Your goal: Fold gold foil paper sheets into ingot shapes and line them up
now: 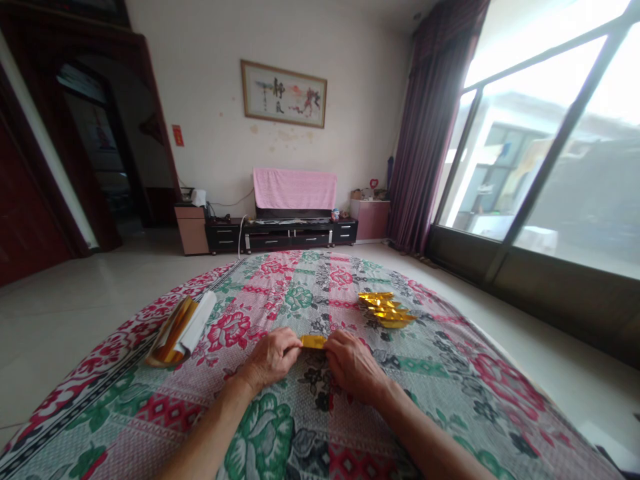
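Observation:
A small piece of gold foil paper (pixel 313 341) lies between my two hands on the flowered cloth (pixel 310 407). My left hand (pixel 270 359) pinches its left end with curled fingers. My right hand (pixel 353 363) pinches its right end in the same way. Both hands rest low on the cloth, knuckles up. Beyond my right hand sits a small pile of folded gold paper shapes (pixel 386 309). To the left of my left hand lies a stack of gold and white paper sheets (pixel 181 329), curled at one side.
The cloth covers a wide raised surface that drops off to a pale tiled floor (pixel 75 300) on both sides. A low dark TV cabinet (pixel 290 235) with a pink towel stands at the far wall. Large windows (pixel 550 153) and a purple curtain are on the right.

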`<state>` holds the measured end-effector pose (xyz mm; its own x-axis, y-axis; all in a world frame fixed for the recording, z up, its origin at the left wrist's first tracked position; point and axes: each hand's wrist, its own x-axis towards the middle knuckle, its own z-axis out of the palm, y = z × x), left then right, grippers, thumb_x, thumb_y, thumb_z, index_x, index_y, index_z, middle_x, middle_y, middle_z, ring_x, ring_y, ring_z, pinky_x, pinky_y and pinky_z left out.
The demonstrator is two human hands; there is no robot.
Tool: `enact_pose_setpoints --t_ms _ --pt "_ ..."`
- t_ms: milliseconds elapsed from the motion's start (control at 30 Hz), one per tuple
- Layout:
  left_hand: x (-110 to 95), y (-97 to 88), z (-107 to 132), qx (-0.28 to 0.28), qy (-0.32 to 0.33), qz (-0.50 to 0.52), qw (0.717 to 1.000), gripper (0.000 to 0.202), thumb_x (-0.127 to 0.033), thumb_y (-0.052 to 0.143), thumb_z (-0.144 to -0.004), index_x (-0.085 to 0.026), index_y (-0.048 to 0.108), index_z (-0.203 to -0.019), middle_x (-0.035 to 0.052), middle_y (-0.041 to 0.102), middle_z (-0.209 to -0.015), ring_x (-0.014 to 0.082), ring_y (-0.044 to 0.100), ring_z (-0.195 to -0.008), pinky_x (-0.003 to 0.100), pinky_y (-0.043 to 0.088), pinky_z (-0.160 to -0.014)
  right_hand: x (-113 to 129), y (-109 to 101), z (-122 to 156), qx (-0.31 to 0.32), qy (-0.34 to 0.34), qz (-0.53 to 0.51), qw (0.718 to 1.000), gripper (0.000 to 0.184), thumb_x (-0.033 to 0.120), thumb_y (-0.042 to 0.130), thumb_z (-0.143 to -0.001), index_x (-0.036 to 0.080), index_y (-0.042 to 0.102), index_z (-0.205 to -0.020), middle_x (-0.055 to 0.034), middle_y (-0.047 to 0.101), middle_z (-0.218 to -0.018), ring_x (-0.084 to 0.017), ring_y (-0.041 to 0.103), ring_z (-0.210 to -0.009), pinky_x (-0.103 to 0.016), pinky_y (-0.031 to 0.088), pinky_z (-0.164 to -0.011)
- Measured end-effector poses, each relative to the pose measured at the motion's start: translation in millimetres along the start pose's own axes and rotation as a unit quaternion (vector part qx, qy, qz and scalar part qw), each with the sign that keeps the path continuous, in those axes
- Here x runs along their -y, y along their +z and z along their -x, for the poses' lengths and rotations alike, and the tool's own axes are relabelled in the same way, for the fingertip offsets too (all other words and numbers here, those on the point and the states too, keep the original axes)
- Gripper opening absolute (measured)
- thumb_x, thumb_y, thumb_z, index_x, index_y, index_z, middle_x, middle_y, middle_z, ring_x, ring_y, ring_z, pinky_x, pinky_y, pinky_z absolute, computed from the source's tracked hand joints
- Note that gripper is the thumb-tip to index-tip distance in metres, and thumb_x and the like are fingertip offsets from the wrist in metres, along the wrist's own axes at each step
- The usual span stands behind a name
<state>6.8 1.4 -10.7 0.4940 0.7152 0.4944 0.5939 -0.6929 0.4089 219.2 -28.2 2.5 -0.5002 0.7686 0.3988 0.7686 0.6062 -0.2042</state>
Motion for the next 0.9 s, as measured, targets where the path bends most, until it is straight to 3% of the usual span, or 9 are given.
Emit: enact_pose_setpoints --t_ms 367,533,900 --pt "5.5 7.1 -6.3 -0.016 -0.082 0.021 0.996 0.022 -0.021 0.049 -0.08 -0.022 0.066 -0.093 0.0013 0.067 -0.087 0.0135 0.061 -0.08 0.023 0.046 -0.076 -1.8 7.8 -7.1 -0.021 0.087 -0.024 0.996 0.014 0.022 0.043 -0.087 0.019 0.057 -0.084 -0.0022 0.056 -0.079 -0.012 0.051 -0.072 -0.022 0.034 -0.065" --pt "1.4 5.6 -9.6 -0.006 -0.116 -0.002 0.993 0.025 -0.021 0.049 -0.079 -0.021 0.065 -0.098 0.0009 0.067 -0.078 0.0135 0.06 -0.07 0.023 0.046 -0.067 -5.6 10.8 -8.0 -0.023 0.093 -0.035 0.995 0.013 0.023 0.045 -0.086 0.019 0.057 -0.086 -0.0019 0.058 -0.08 -0.013 0.052 -0.073 -0.022 0.034 -0.067" --pt "5.0 8.3 -9.5 -0.019 -0.096 -0.008 0.995 0.024 -0.02 0.051 -0.077 -0.022 0.064 -0.098 0.0 0.062 -0.075 0.0121 0.056 -0.065 0.022 0.043 -0.063 -13.1 14.6 -10.8 -0.038 0.099 -0.052 0.993 0.011 0.022 0.053 -0.08 0.02 0.058 -0.089 -0.0004 0.058 -0.076 -0.013 0.052 -0.072 -0.023 0.035 -0.067"
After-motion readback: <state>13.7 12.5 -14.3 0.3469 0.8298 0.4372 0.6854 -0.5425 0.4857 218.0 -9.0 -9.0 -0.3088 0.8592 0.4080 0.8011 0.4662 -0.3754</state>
